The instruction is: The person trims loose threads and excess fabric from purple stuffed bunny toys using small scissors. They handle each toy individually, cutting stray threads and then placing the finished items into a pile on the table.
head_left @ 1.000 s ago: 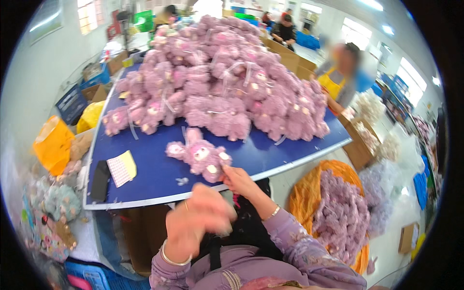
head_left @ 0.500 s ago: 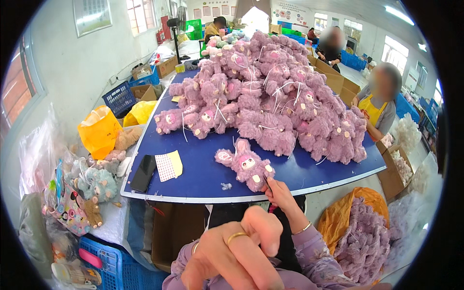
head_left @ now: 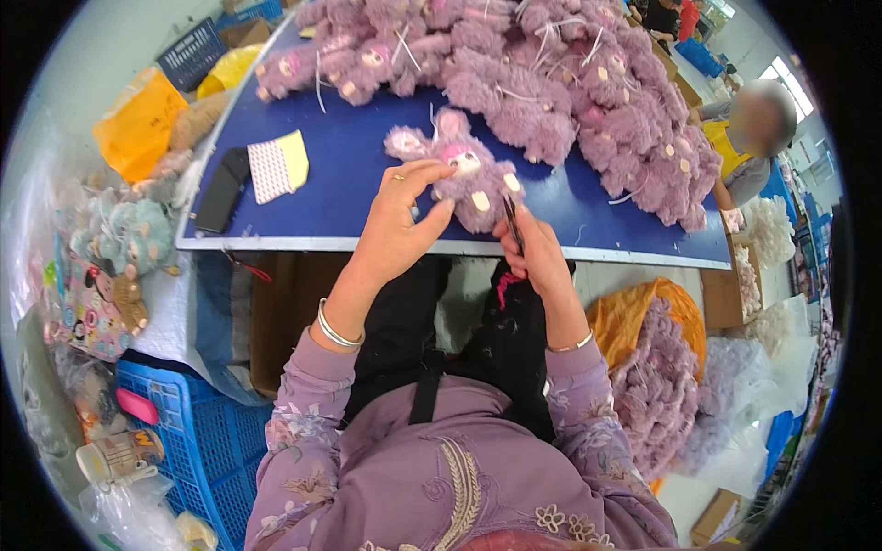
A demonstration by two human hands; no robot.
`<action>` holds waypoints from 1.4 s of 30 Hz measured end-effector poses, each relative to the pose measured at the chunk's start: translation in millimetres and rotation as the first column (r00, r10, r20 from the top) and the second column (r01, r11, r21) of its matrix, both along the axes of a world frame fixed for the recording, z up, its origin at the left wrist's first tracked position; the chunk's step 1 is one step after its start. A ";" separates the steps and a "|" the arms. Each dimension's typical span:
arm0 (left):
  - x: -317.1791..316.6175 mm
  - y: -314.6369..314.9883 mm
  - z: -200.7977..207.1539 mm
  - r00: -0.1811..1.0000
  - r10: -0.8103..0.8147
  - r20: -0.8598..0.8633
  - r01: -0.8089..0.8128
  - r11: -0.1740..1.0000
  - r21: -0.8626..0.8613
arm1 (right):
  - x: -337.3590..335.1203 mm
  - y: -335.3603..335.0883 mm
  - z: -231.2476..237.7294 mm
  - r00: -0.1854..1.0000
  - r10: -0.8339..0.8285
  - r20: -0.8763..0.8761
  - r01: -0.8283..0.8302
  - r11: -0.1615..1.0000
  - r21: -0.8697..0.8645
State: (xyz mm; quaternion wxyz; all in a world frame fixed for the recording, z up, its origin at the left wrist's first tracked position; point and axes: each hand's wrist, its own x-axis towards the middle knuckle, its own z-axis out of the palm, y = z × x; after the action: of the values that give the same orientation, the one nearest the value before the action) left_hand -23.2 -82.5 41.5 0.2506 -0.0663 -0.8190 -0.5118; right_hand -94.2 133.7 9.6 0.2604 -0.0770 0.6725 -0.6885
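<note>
A purple plush bunny doll [head_left: 464,184] lies face up near the table's front edge, its ears toward the far left. At its left side is my left hand [head_left: 401,213], with thumb and fingers apart and the fingertips at the doll's face; whether they touch it I cannot tell. My right hand [head_left: 540,250] is closed around a slim dark pointed tool [head_left: 513,223], perhaps tweezers or snips. The tool's tip is at the doll's lower right, by a pale foot pad. Other purple plush dolls [head_left: 514,101] with white ties are heaped behind it.
On the blue table [head_left: 340,207], a dark phone [head_left: 222,191] and a patterned sheet [head_left: 276,167] lie at left. An orange sack [head_left: 614,317] of purple plush stands below right. A blue crate [head_left: 197,413] is low left. A person in a yellow apron [head_left: 732,151] is at right.
My left hand has moved from close before the camera to the doll's left side. My right hand keeps the tool at the doll. The view has tilted down.
</note>
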 end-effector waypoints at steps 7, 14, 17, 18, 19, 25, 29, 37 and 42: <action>-12.1 16.7 -34.1 0.998 -0.026 0.058 0.036 0.984 -0.177 | 5.5 0.9 8.8 0.998 0.010 0.055 -0.010 1.000 -0.008; -41.2 25.5 -40.6 0.990 -0.134 -0.047 0.109 0.928 -0.357 | 2.2 -4.3 8.2 0.999 -0.007 0.048 0.007 1.000 -0.007; -53.5 26.9 -41.9 0.993 -0.118 -0.022 0.104 0.941 -0.323 | -1.5 -3.0 8.7 0.997 -0.018 0.071 0.021 0.999 -0.037; -56.2 28.0 -43.5 0.993 -0.113 -0.025 0.100 0.945 -0.311 | -2.5 -1.6 9.0 0.996 -0.022 0.083 0.026 0.999 -0.045; -56.9 28.4 -45.0 0.993 -0.106 -0.047 0.086 0.944 -0.318 | -1.4 -0.2 9.2 0.997 -0.028 0.077 0.031 0.999 -0.038; -49.6 38.3 -39.6 0.990 -0.089 -0.110 0.046 0.936 -0.349 | -1.0 1.2 9.6 0.995 -0.071 0.069 0.073 0.997 -0.023; -57.7 37.9 -32.3 0.993 -0.104 -0.048 0.084 0.944 -0.320 | -9.3 1.7 12.1 0.994 -0.041 0.105 0.041 0.999 -0.004; -87.2 33.3 -31.6 0.935 -0.348 0.075 0.355 0.924 -0.140 | -13.6 15.9 16.0 0.997 -0.022 0.075 0.016 0.997 0.076; -82.3 37.1 -30.7 0.863 -0.449 0.233 0.370 0.874 0.314 | 1.8 29.8 19.0 0.972 -0.141 -0.187 0.160 0.983 0.089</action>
State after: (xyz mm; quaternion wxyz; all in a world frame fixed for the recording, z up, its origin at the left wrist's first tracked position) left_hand -105.5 -45.4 10.8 0.0149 -0.1289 -0.7402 -0.6597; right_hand -92.4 163.5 28.7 0.1493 -0.0739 0.7320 -0.6606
